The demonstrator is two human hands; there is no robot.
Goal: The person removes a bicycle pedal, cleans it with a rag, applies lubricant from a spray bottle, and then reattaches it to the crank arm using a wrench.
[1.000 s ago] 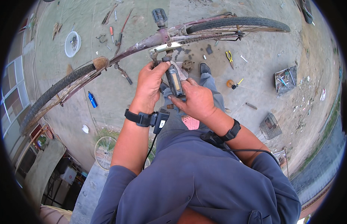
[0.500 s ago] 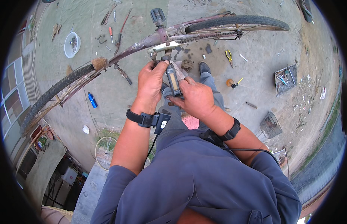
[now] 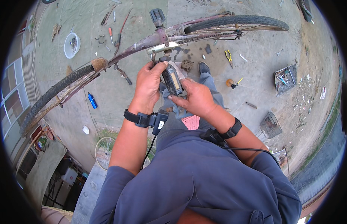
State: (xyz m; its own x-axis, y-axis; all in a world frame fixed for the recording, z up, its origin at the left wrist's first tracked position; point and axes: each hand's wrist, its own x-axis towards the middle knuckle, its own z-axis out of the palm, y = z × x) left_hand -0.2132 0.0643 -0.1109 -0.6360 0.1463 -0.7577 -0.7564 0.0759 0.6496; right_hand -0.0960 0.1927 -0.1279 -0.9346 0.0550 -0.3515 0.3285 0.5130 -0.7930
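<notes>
A black pedal (image 3: pixel 173 80) with a pale yellow reflector is between my hands, below the light-coloured crank arm (image 3: pixel 163 47) of an old purple bicycle (image 3: pixel 145 44). My left hand (image 3: pixel 148 83) is closed at the pedal's upper left side, thumb pressed near its crank end. Just above those fingers a small metal piece sticks up; its kind is unclear. On the pedal's lower right side rests my right hand (image 3: pixel 197 96), fingertips curled on its edge and thumb stretched leftward beneath. The other pedal (image 3: pixel 157 16) is on the bicycle's far side.
Tools lie about the ground: yellow-handled pliers (image 3: pixel 229 58), a wrench (image 3: pixel 243 58), a red-handled screwdriver (image 3: pixel 110 34). A white bowl (image 3: pixel 67 52) and blue bottle (image 3: pixel 92 100) are left. To the right are a tool tray (image 3: pixel 278 87) and wire basket (image 3: pixel 278 128).
The pedal has turned, showing more of its broad face. My right thumb has shifted slightly, uncovering a blue-grey metal part below. The left hand stays nearly in place.
</notes>
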